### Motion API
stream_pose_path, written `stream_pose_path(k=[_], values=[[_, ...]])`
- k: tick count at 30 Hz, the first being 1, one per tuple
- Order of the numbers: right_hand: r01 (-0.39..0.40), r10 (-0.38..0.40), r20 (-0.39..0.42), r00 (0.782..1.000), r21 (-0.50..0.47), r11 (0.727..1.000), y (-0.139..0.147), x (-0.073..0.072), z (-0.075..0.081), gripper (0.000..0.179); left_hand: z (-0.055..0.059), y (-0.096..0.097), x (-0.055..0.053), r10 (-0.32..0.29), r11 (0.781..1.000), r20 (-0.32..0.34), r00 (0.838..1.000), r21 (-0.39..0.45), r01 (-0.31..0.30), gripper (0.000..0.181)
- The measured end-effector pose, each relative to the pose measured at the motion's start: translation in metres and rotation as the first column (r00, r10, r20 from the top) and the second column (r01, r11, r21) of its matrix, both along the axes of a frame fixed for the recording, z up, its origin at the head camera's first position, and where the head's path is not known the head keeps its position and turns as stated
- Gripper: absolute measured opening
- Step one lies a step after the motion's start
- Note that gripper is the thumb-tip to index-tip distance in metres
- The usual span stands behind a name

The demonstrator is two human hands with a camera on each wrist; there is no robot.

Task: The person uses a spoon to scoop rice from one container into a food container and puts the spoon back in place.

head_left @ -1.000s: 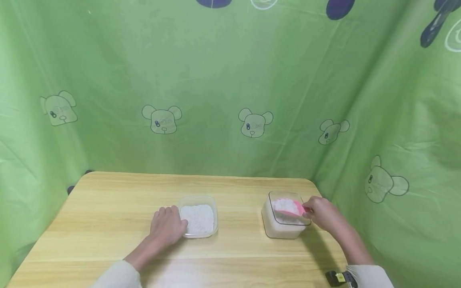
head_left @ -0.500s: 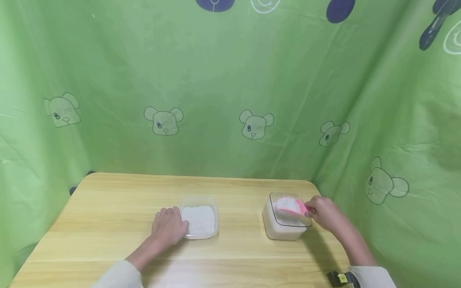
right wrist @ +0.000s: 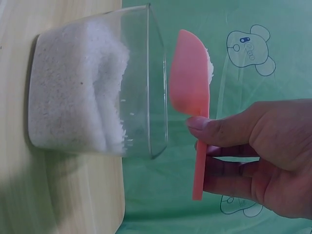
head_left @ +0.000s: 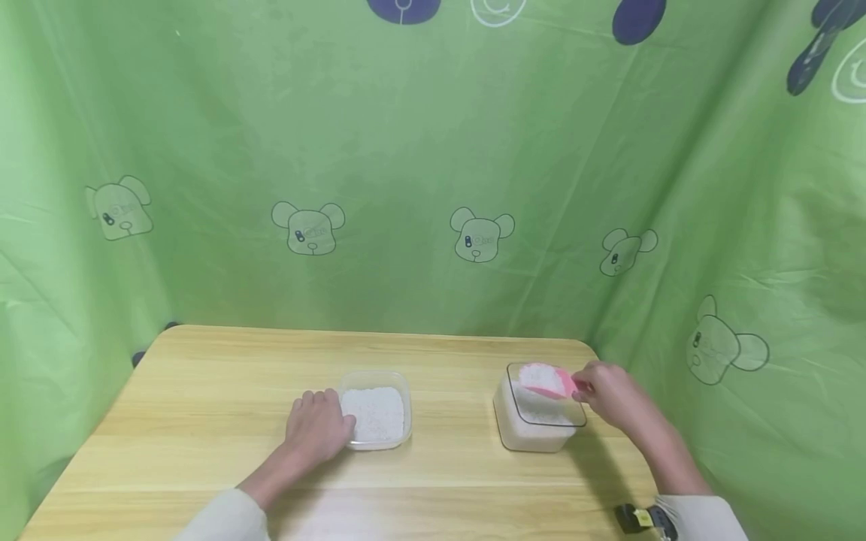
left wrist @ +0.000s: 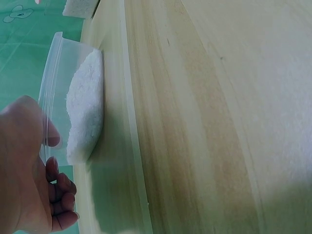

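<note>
My right hand [head_left: 612, 394] pinches the handle of a pink scoop [right wrist: 189, 73] between thumb and fingers. White rice [head_left: 539, 377] heaps in the scoop, which is held just above the open top of a tall clear container [right wrist: 155, 83]. That container holds a deep fill of rice [right wrist: 73, 87] with a hollow in its surface. My left hand [head_left: 318, 424] grips the near-left side of a low clear plastic box [head_left: 407, 421], thumb over its rim. A bed of rice [left wrist: 87, 109] lies in the box.
Both containers stand on a light wooden table [head_left: 446, 488], with a gap between them. Green curtains [head_left: 399, 135] with bear prints hang behind the table and along its sides. A black strap device [head_left: 639, 518] is worn at my right wrist.
The loaded scoop has risen from inside the tall container to just above its rim. My left hand keeps its hold on the low box. The head view has shifted slightly.
</note>
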State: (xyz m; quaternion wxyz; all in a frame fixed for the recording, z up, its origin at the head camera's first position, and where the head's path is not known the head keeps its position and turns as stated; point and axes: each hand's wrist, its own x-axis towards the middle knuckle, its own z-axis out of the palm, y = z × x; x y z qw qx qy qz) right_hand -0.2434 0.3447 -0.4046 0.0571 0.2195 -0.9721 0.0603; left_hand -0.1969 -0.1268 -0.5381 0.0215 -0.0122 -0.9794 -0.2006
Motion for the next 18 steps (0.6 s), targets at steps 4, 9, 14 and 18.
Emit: stream_pose_path(k=[4, 9, 14, 18], values=[[-0.011, 0.011, -0.004, 1.000, 0.003, 1.000, -0.007, -0.002, 0.004, 0.007, -0.001, 0.000, 0.000, -0.001, 1.000, -0.004, 1.000, -0.002, 0.001, 0.026], [-0.030, 0.030, -0.010, 1.000, -0.001, 1.000, -0.020, -0.005, 0.011, 0.008, -0.001, 0.000, 0.000, 0.001, 1.000, 0.000, 1.000, -0.002, -0.001, 0.026], [-0.034, 0.034, -0.004, 0.999, 0.006, 0.999, -0.033, -0.007, 0.014, 0.008, -0.002, 0.000, 0.000, 0.003, 1.000, 0.002, 1.000, -0.002, -0.003, 0.026], [-0.066, 0.066, -0.031, 0.997, 0.011, 0.998, -0.042, -0.009, 0.015, 0.008, -0.002, 0.000, -0.001, 0.001, 1.000, 0.003, 1.000, -0.008, -0.001, 0.027]])
